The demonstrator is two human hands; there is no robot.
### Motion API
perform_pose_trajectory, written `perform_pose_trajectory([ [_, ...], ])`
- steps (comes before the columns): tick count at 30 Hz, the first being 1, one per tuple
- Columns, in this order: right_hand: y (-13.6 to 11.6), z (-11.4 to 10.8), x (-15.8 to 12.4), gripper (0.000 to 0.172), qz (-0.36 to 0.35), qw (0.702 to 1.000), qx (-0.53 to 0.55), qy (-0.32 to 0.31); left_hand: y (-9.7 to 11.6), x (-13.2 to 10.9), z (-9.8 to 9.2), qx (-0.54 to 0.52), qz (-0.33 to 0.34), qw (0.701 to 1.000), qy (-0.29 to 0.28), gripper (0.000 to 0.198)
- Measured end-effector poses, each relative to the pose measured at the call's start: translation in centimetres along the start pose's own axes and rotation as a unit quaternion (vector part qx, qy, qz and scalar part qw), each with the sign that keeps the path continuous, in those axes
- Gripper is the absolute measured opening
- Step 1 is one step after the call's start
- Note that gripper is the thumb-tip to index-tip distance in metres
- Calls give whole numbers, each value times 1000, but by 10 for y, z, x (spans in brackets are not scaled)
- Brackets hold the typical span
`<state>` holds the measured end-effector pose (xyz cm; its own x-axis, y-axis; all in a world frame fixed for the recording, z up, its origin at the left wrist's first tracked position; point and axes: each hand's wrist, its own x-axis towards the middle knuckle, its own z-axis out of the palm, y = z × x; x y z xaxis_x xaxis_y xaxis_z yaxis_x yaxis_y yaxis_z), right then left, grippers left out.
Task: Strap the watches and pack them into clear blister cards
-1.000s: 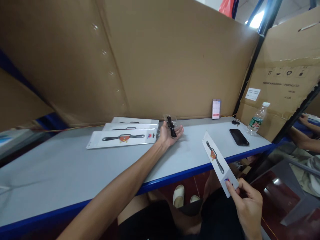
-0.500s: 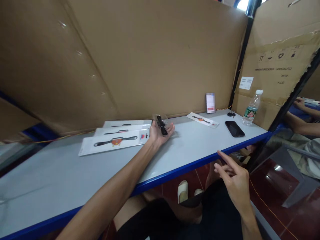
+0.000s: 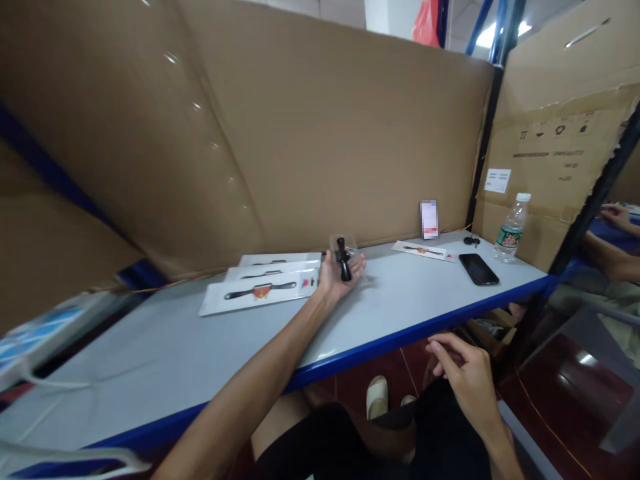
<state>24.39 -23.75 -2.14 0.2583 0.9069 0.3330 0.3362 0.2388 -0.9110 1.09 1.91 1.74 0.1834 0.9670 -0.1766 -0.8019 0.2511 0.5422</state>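
Observation:
My left hand (image 3: 338,279) reaches over the bench, palm up, supporting a black tool in a clear plastic shell (image 3: 343,259). The plastic and the angle hide the tool's exact shape. Beside my left wrist lies a fanned stack of white packages (image 3: 260,291), the front one showing a black two-handled spokeshave with an orange middle. My right hand (image 3: 467,373) hovers above my lap, below the bench edge; its fingers are loosely bent, and I see nothing in them.
On the bench (image 3: 395,300) to the right are another spokeshave package (image 3: 424,251), an upright phone (image 3: 429,220), a black phone (image 3: 479,269), keys (image 3: 471,241) and a water bottle (image 3: 510,233). Cardboard walls (image 3: 350,133) close off the back and right. Another person's arm (image 3: 607,253) shows at far right.
The view has tilted up and turned left, so the bench things appear further right and lower. My right index finger, stretched out before, is now bent toward the thumb. My left hand still holds the tool.

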Motion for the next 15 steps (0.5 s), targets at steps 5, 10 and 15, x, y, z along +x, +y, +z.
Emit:
perform_pose_trajectory([
  [5, -11, 38, 42, 26, -37, 996, 29, -69, -2, 5, -4, 39, -11, 999, -33, 49],
  [10, -21, 114, 145, 14, -32, 990, 84, -105, -4, 12, -5, 96, -25, 995, -28, 44],
  [15, -13, 175, 217, 24, 120, 967, 154, -163, -10, 16, -9, 246, 31, 967, -55, 35],
])
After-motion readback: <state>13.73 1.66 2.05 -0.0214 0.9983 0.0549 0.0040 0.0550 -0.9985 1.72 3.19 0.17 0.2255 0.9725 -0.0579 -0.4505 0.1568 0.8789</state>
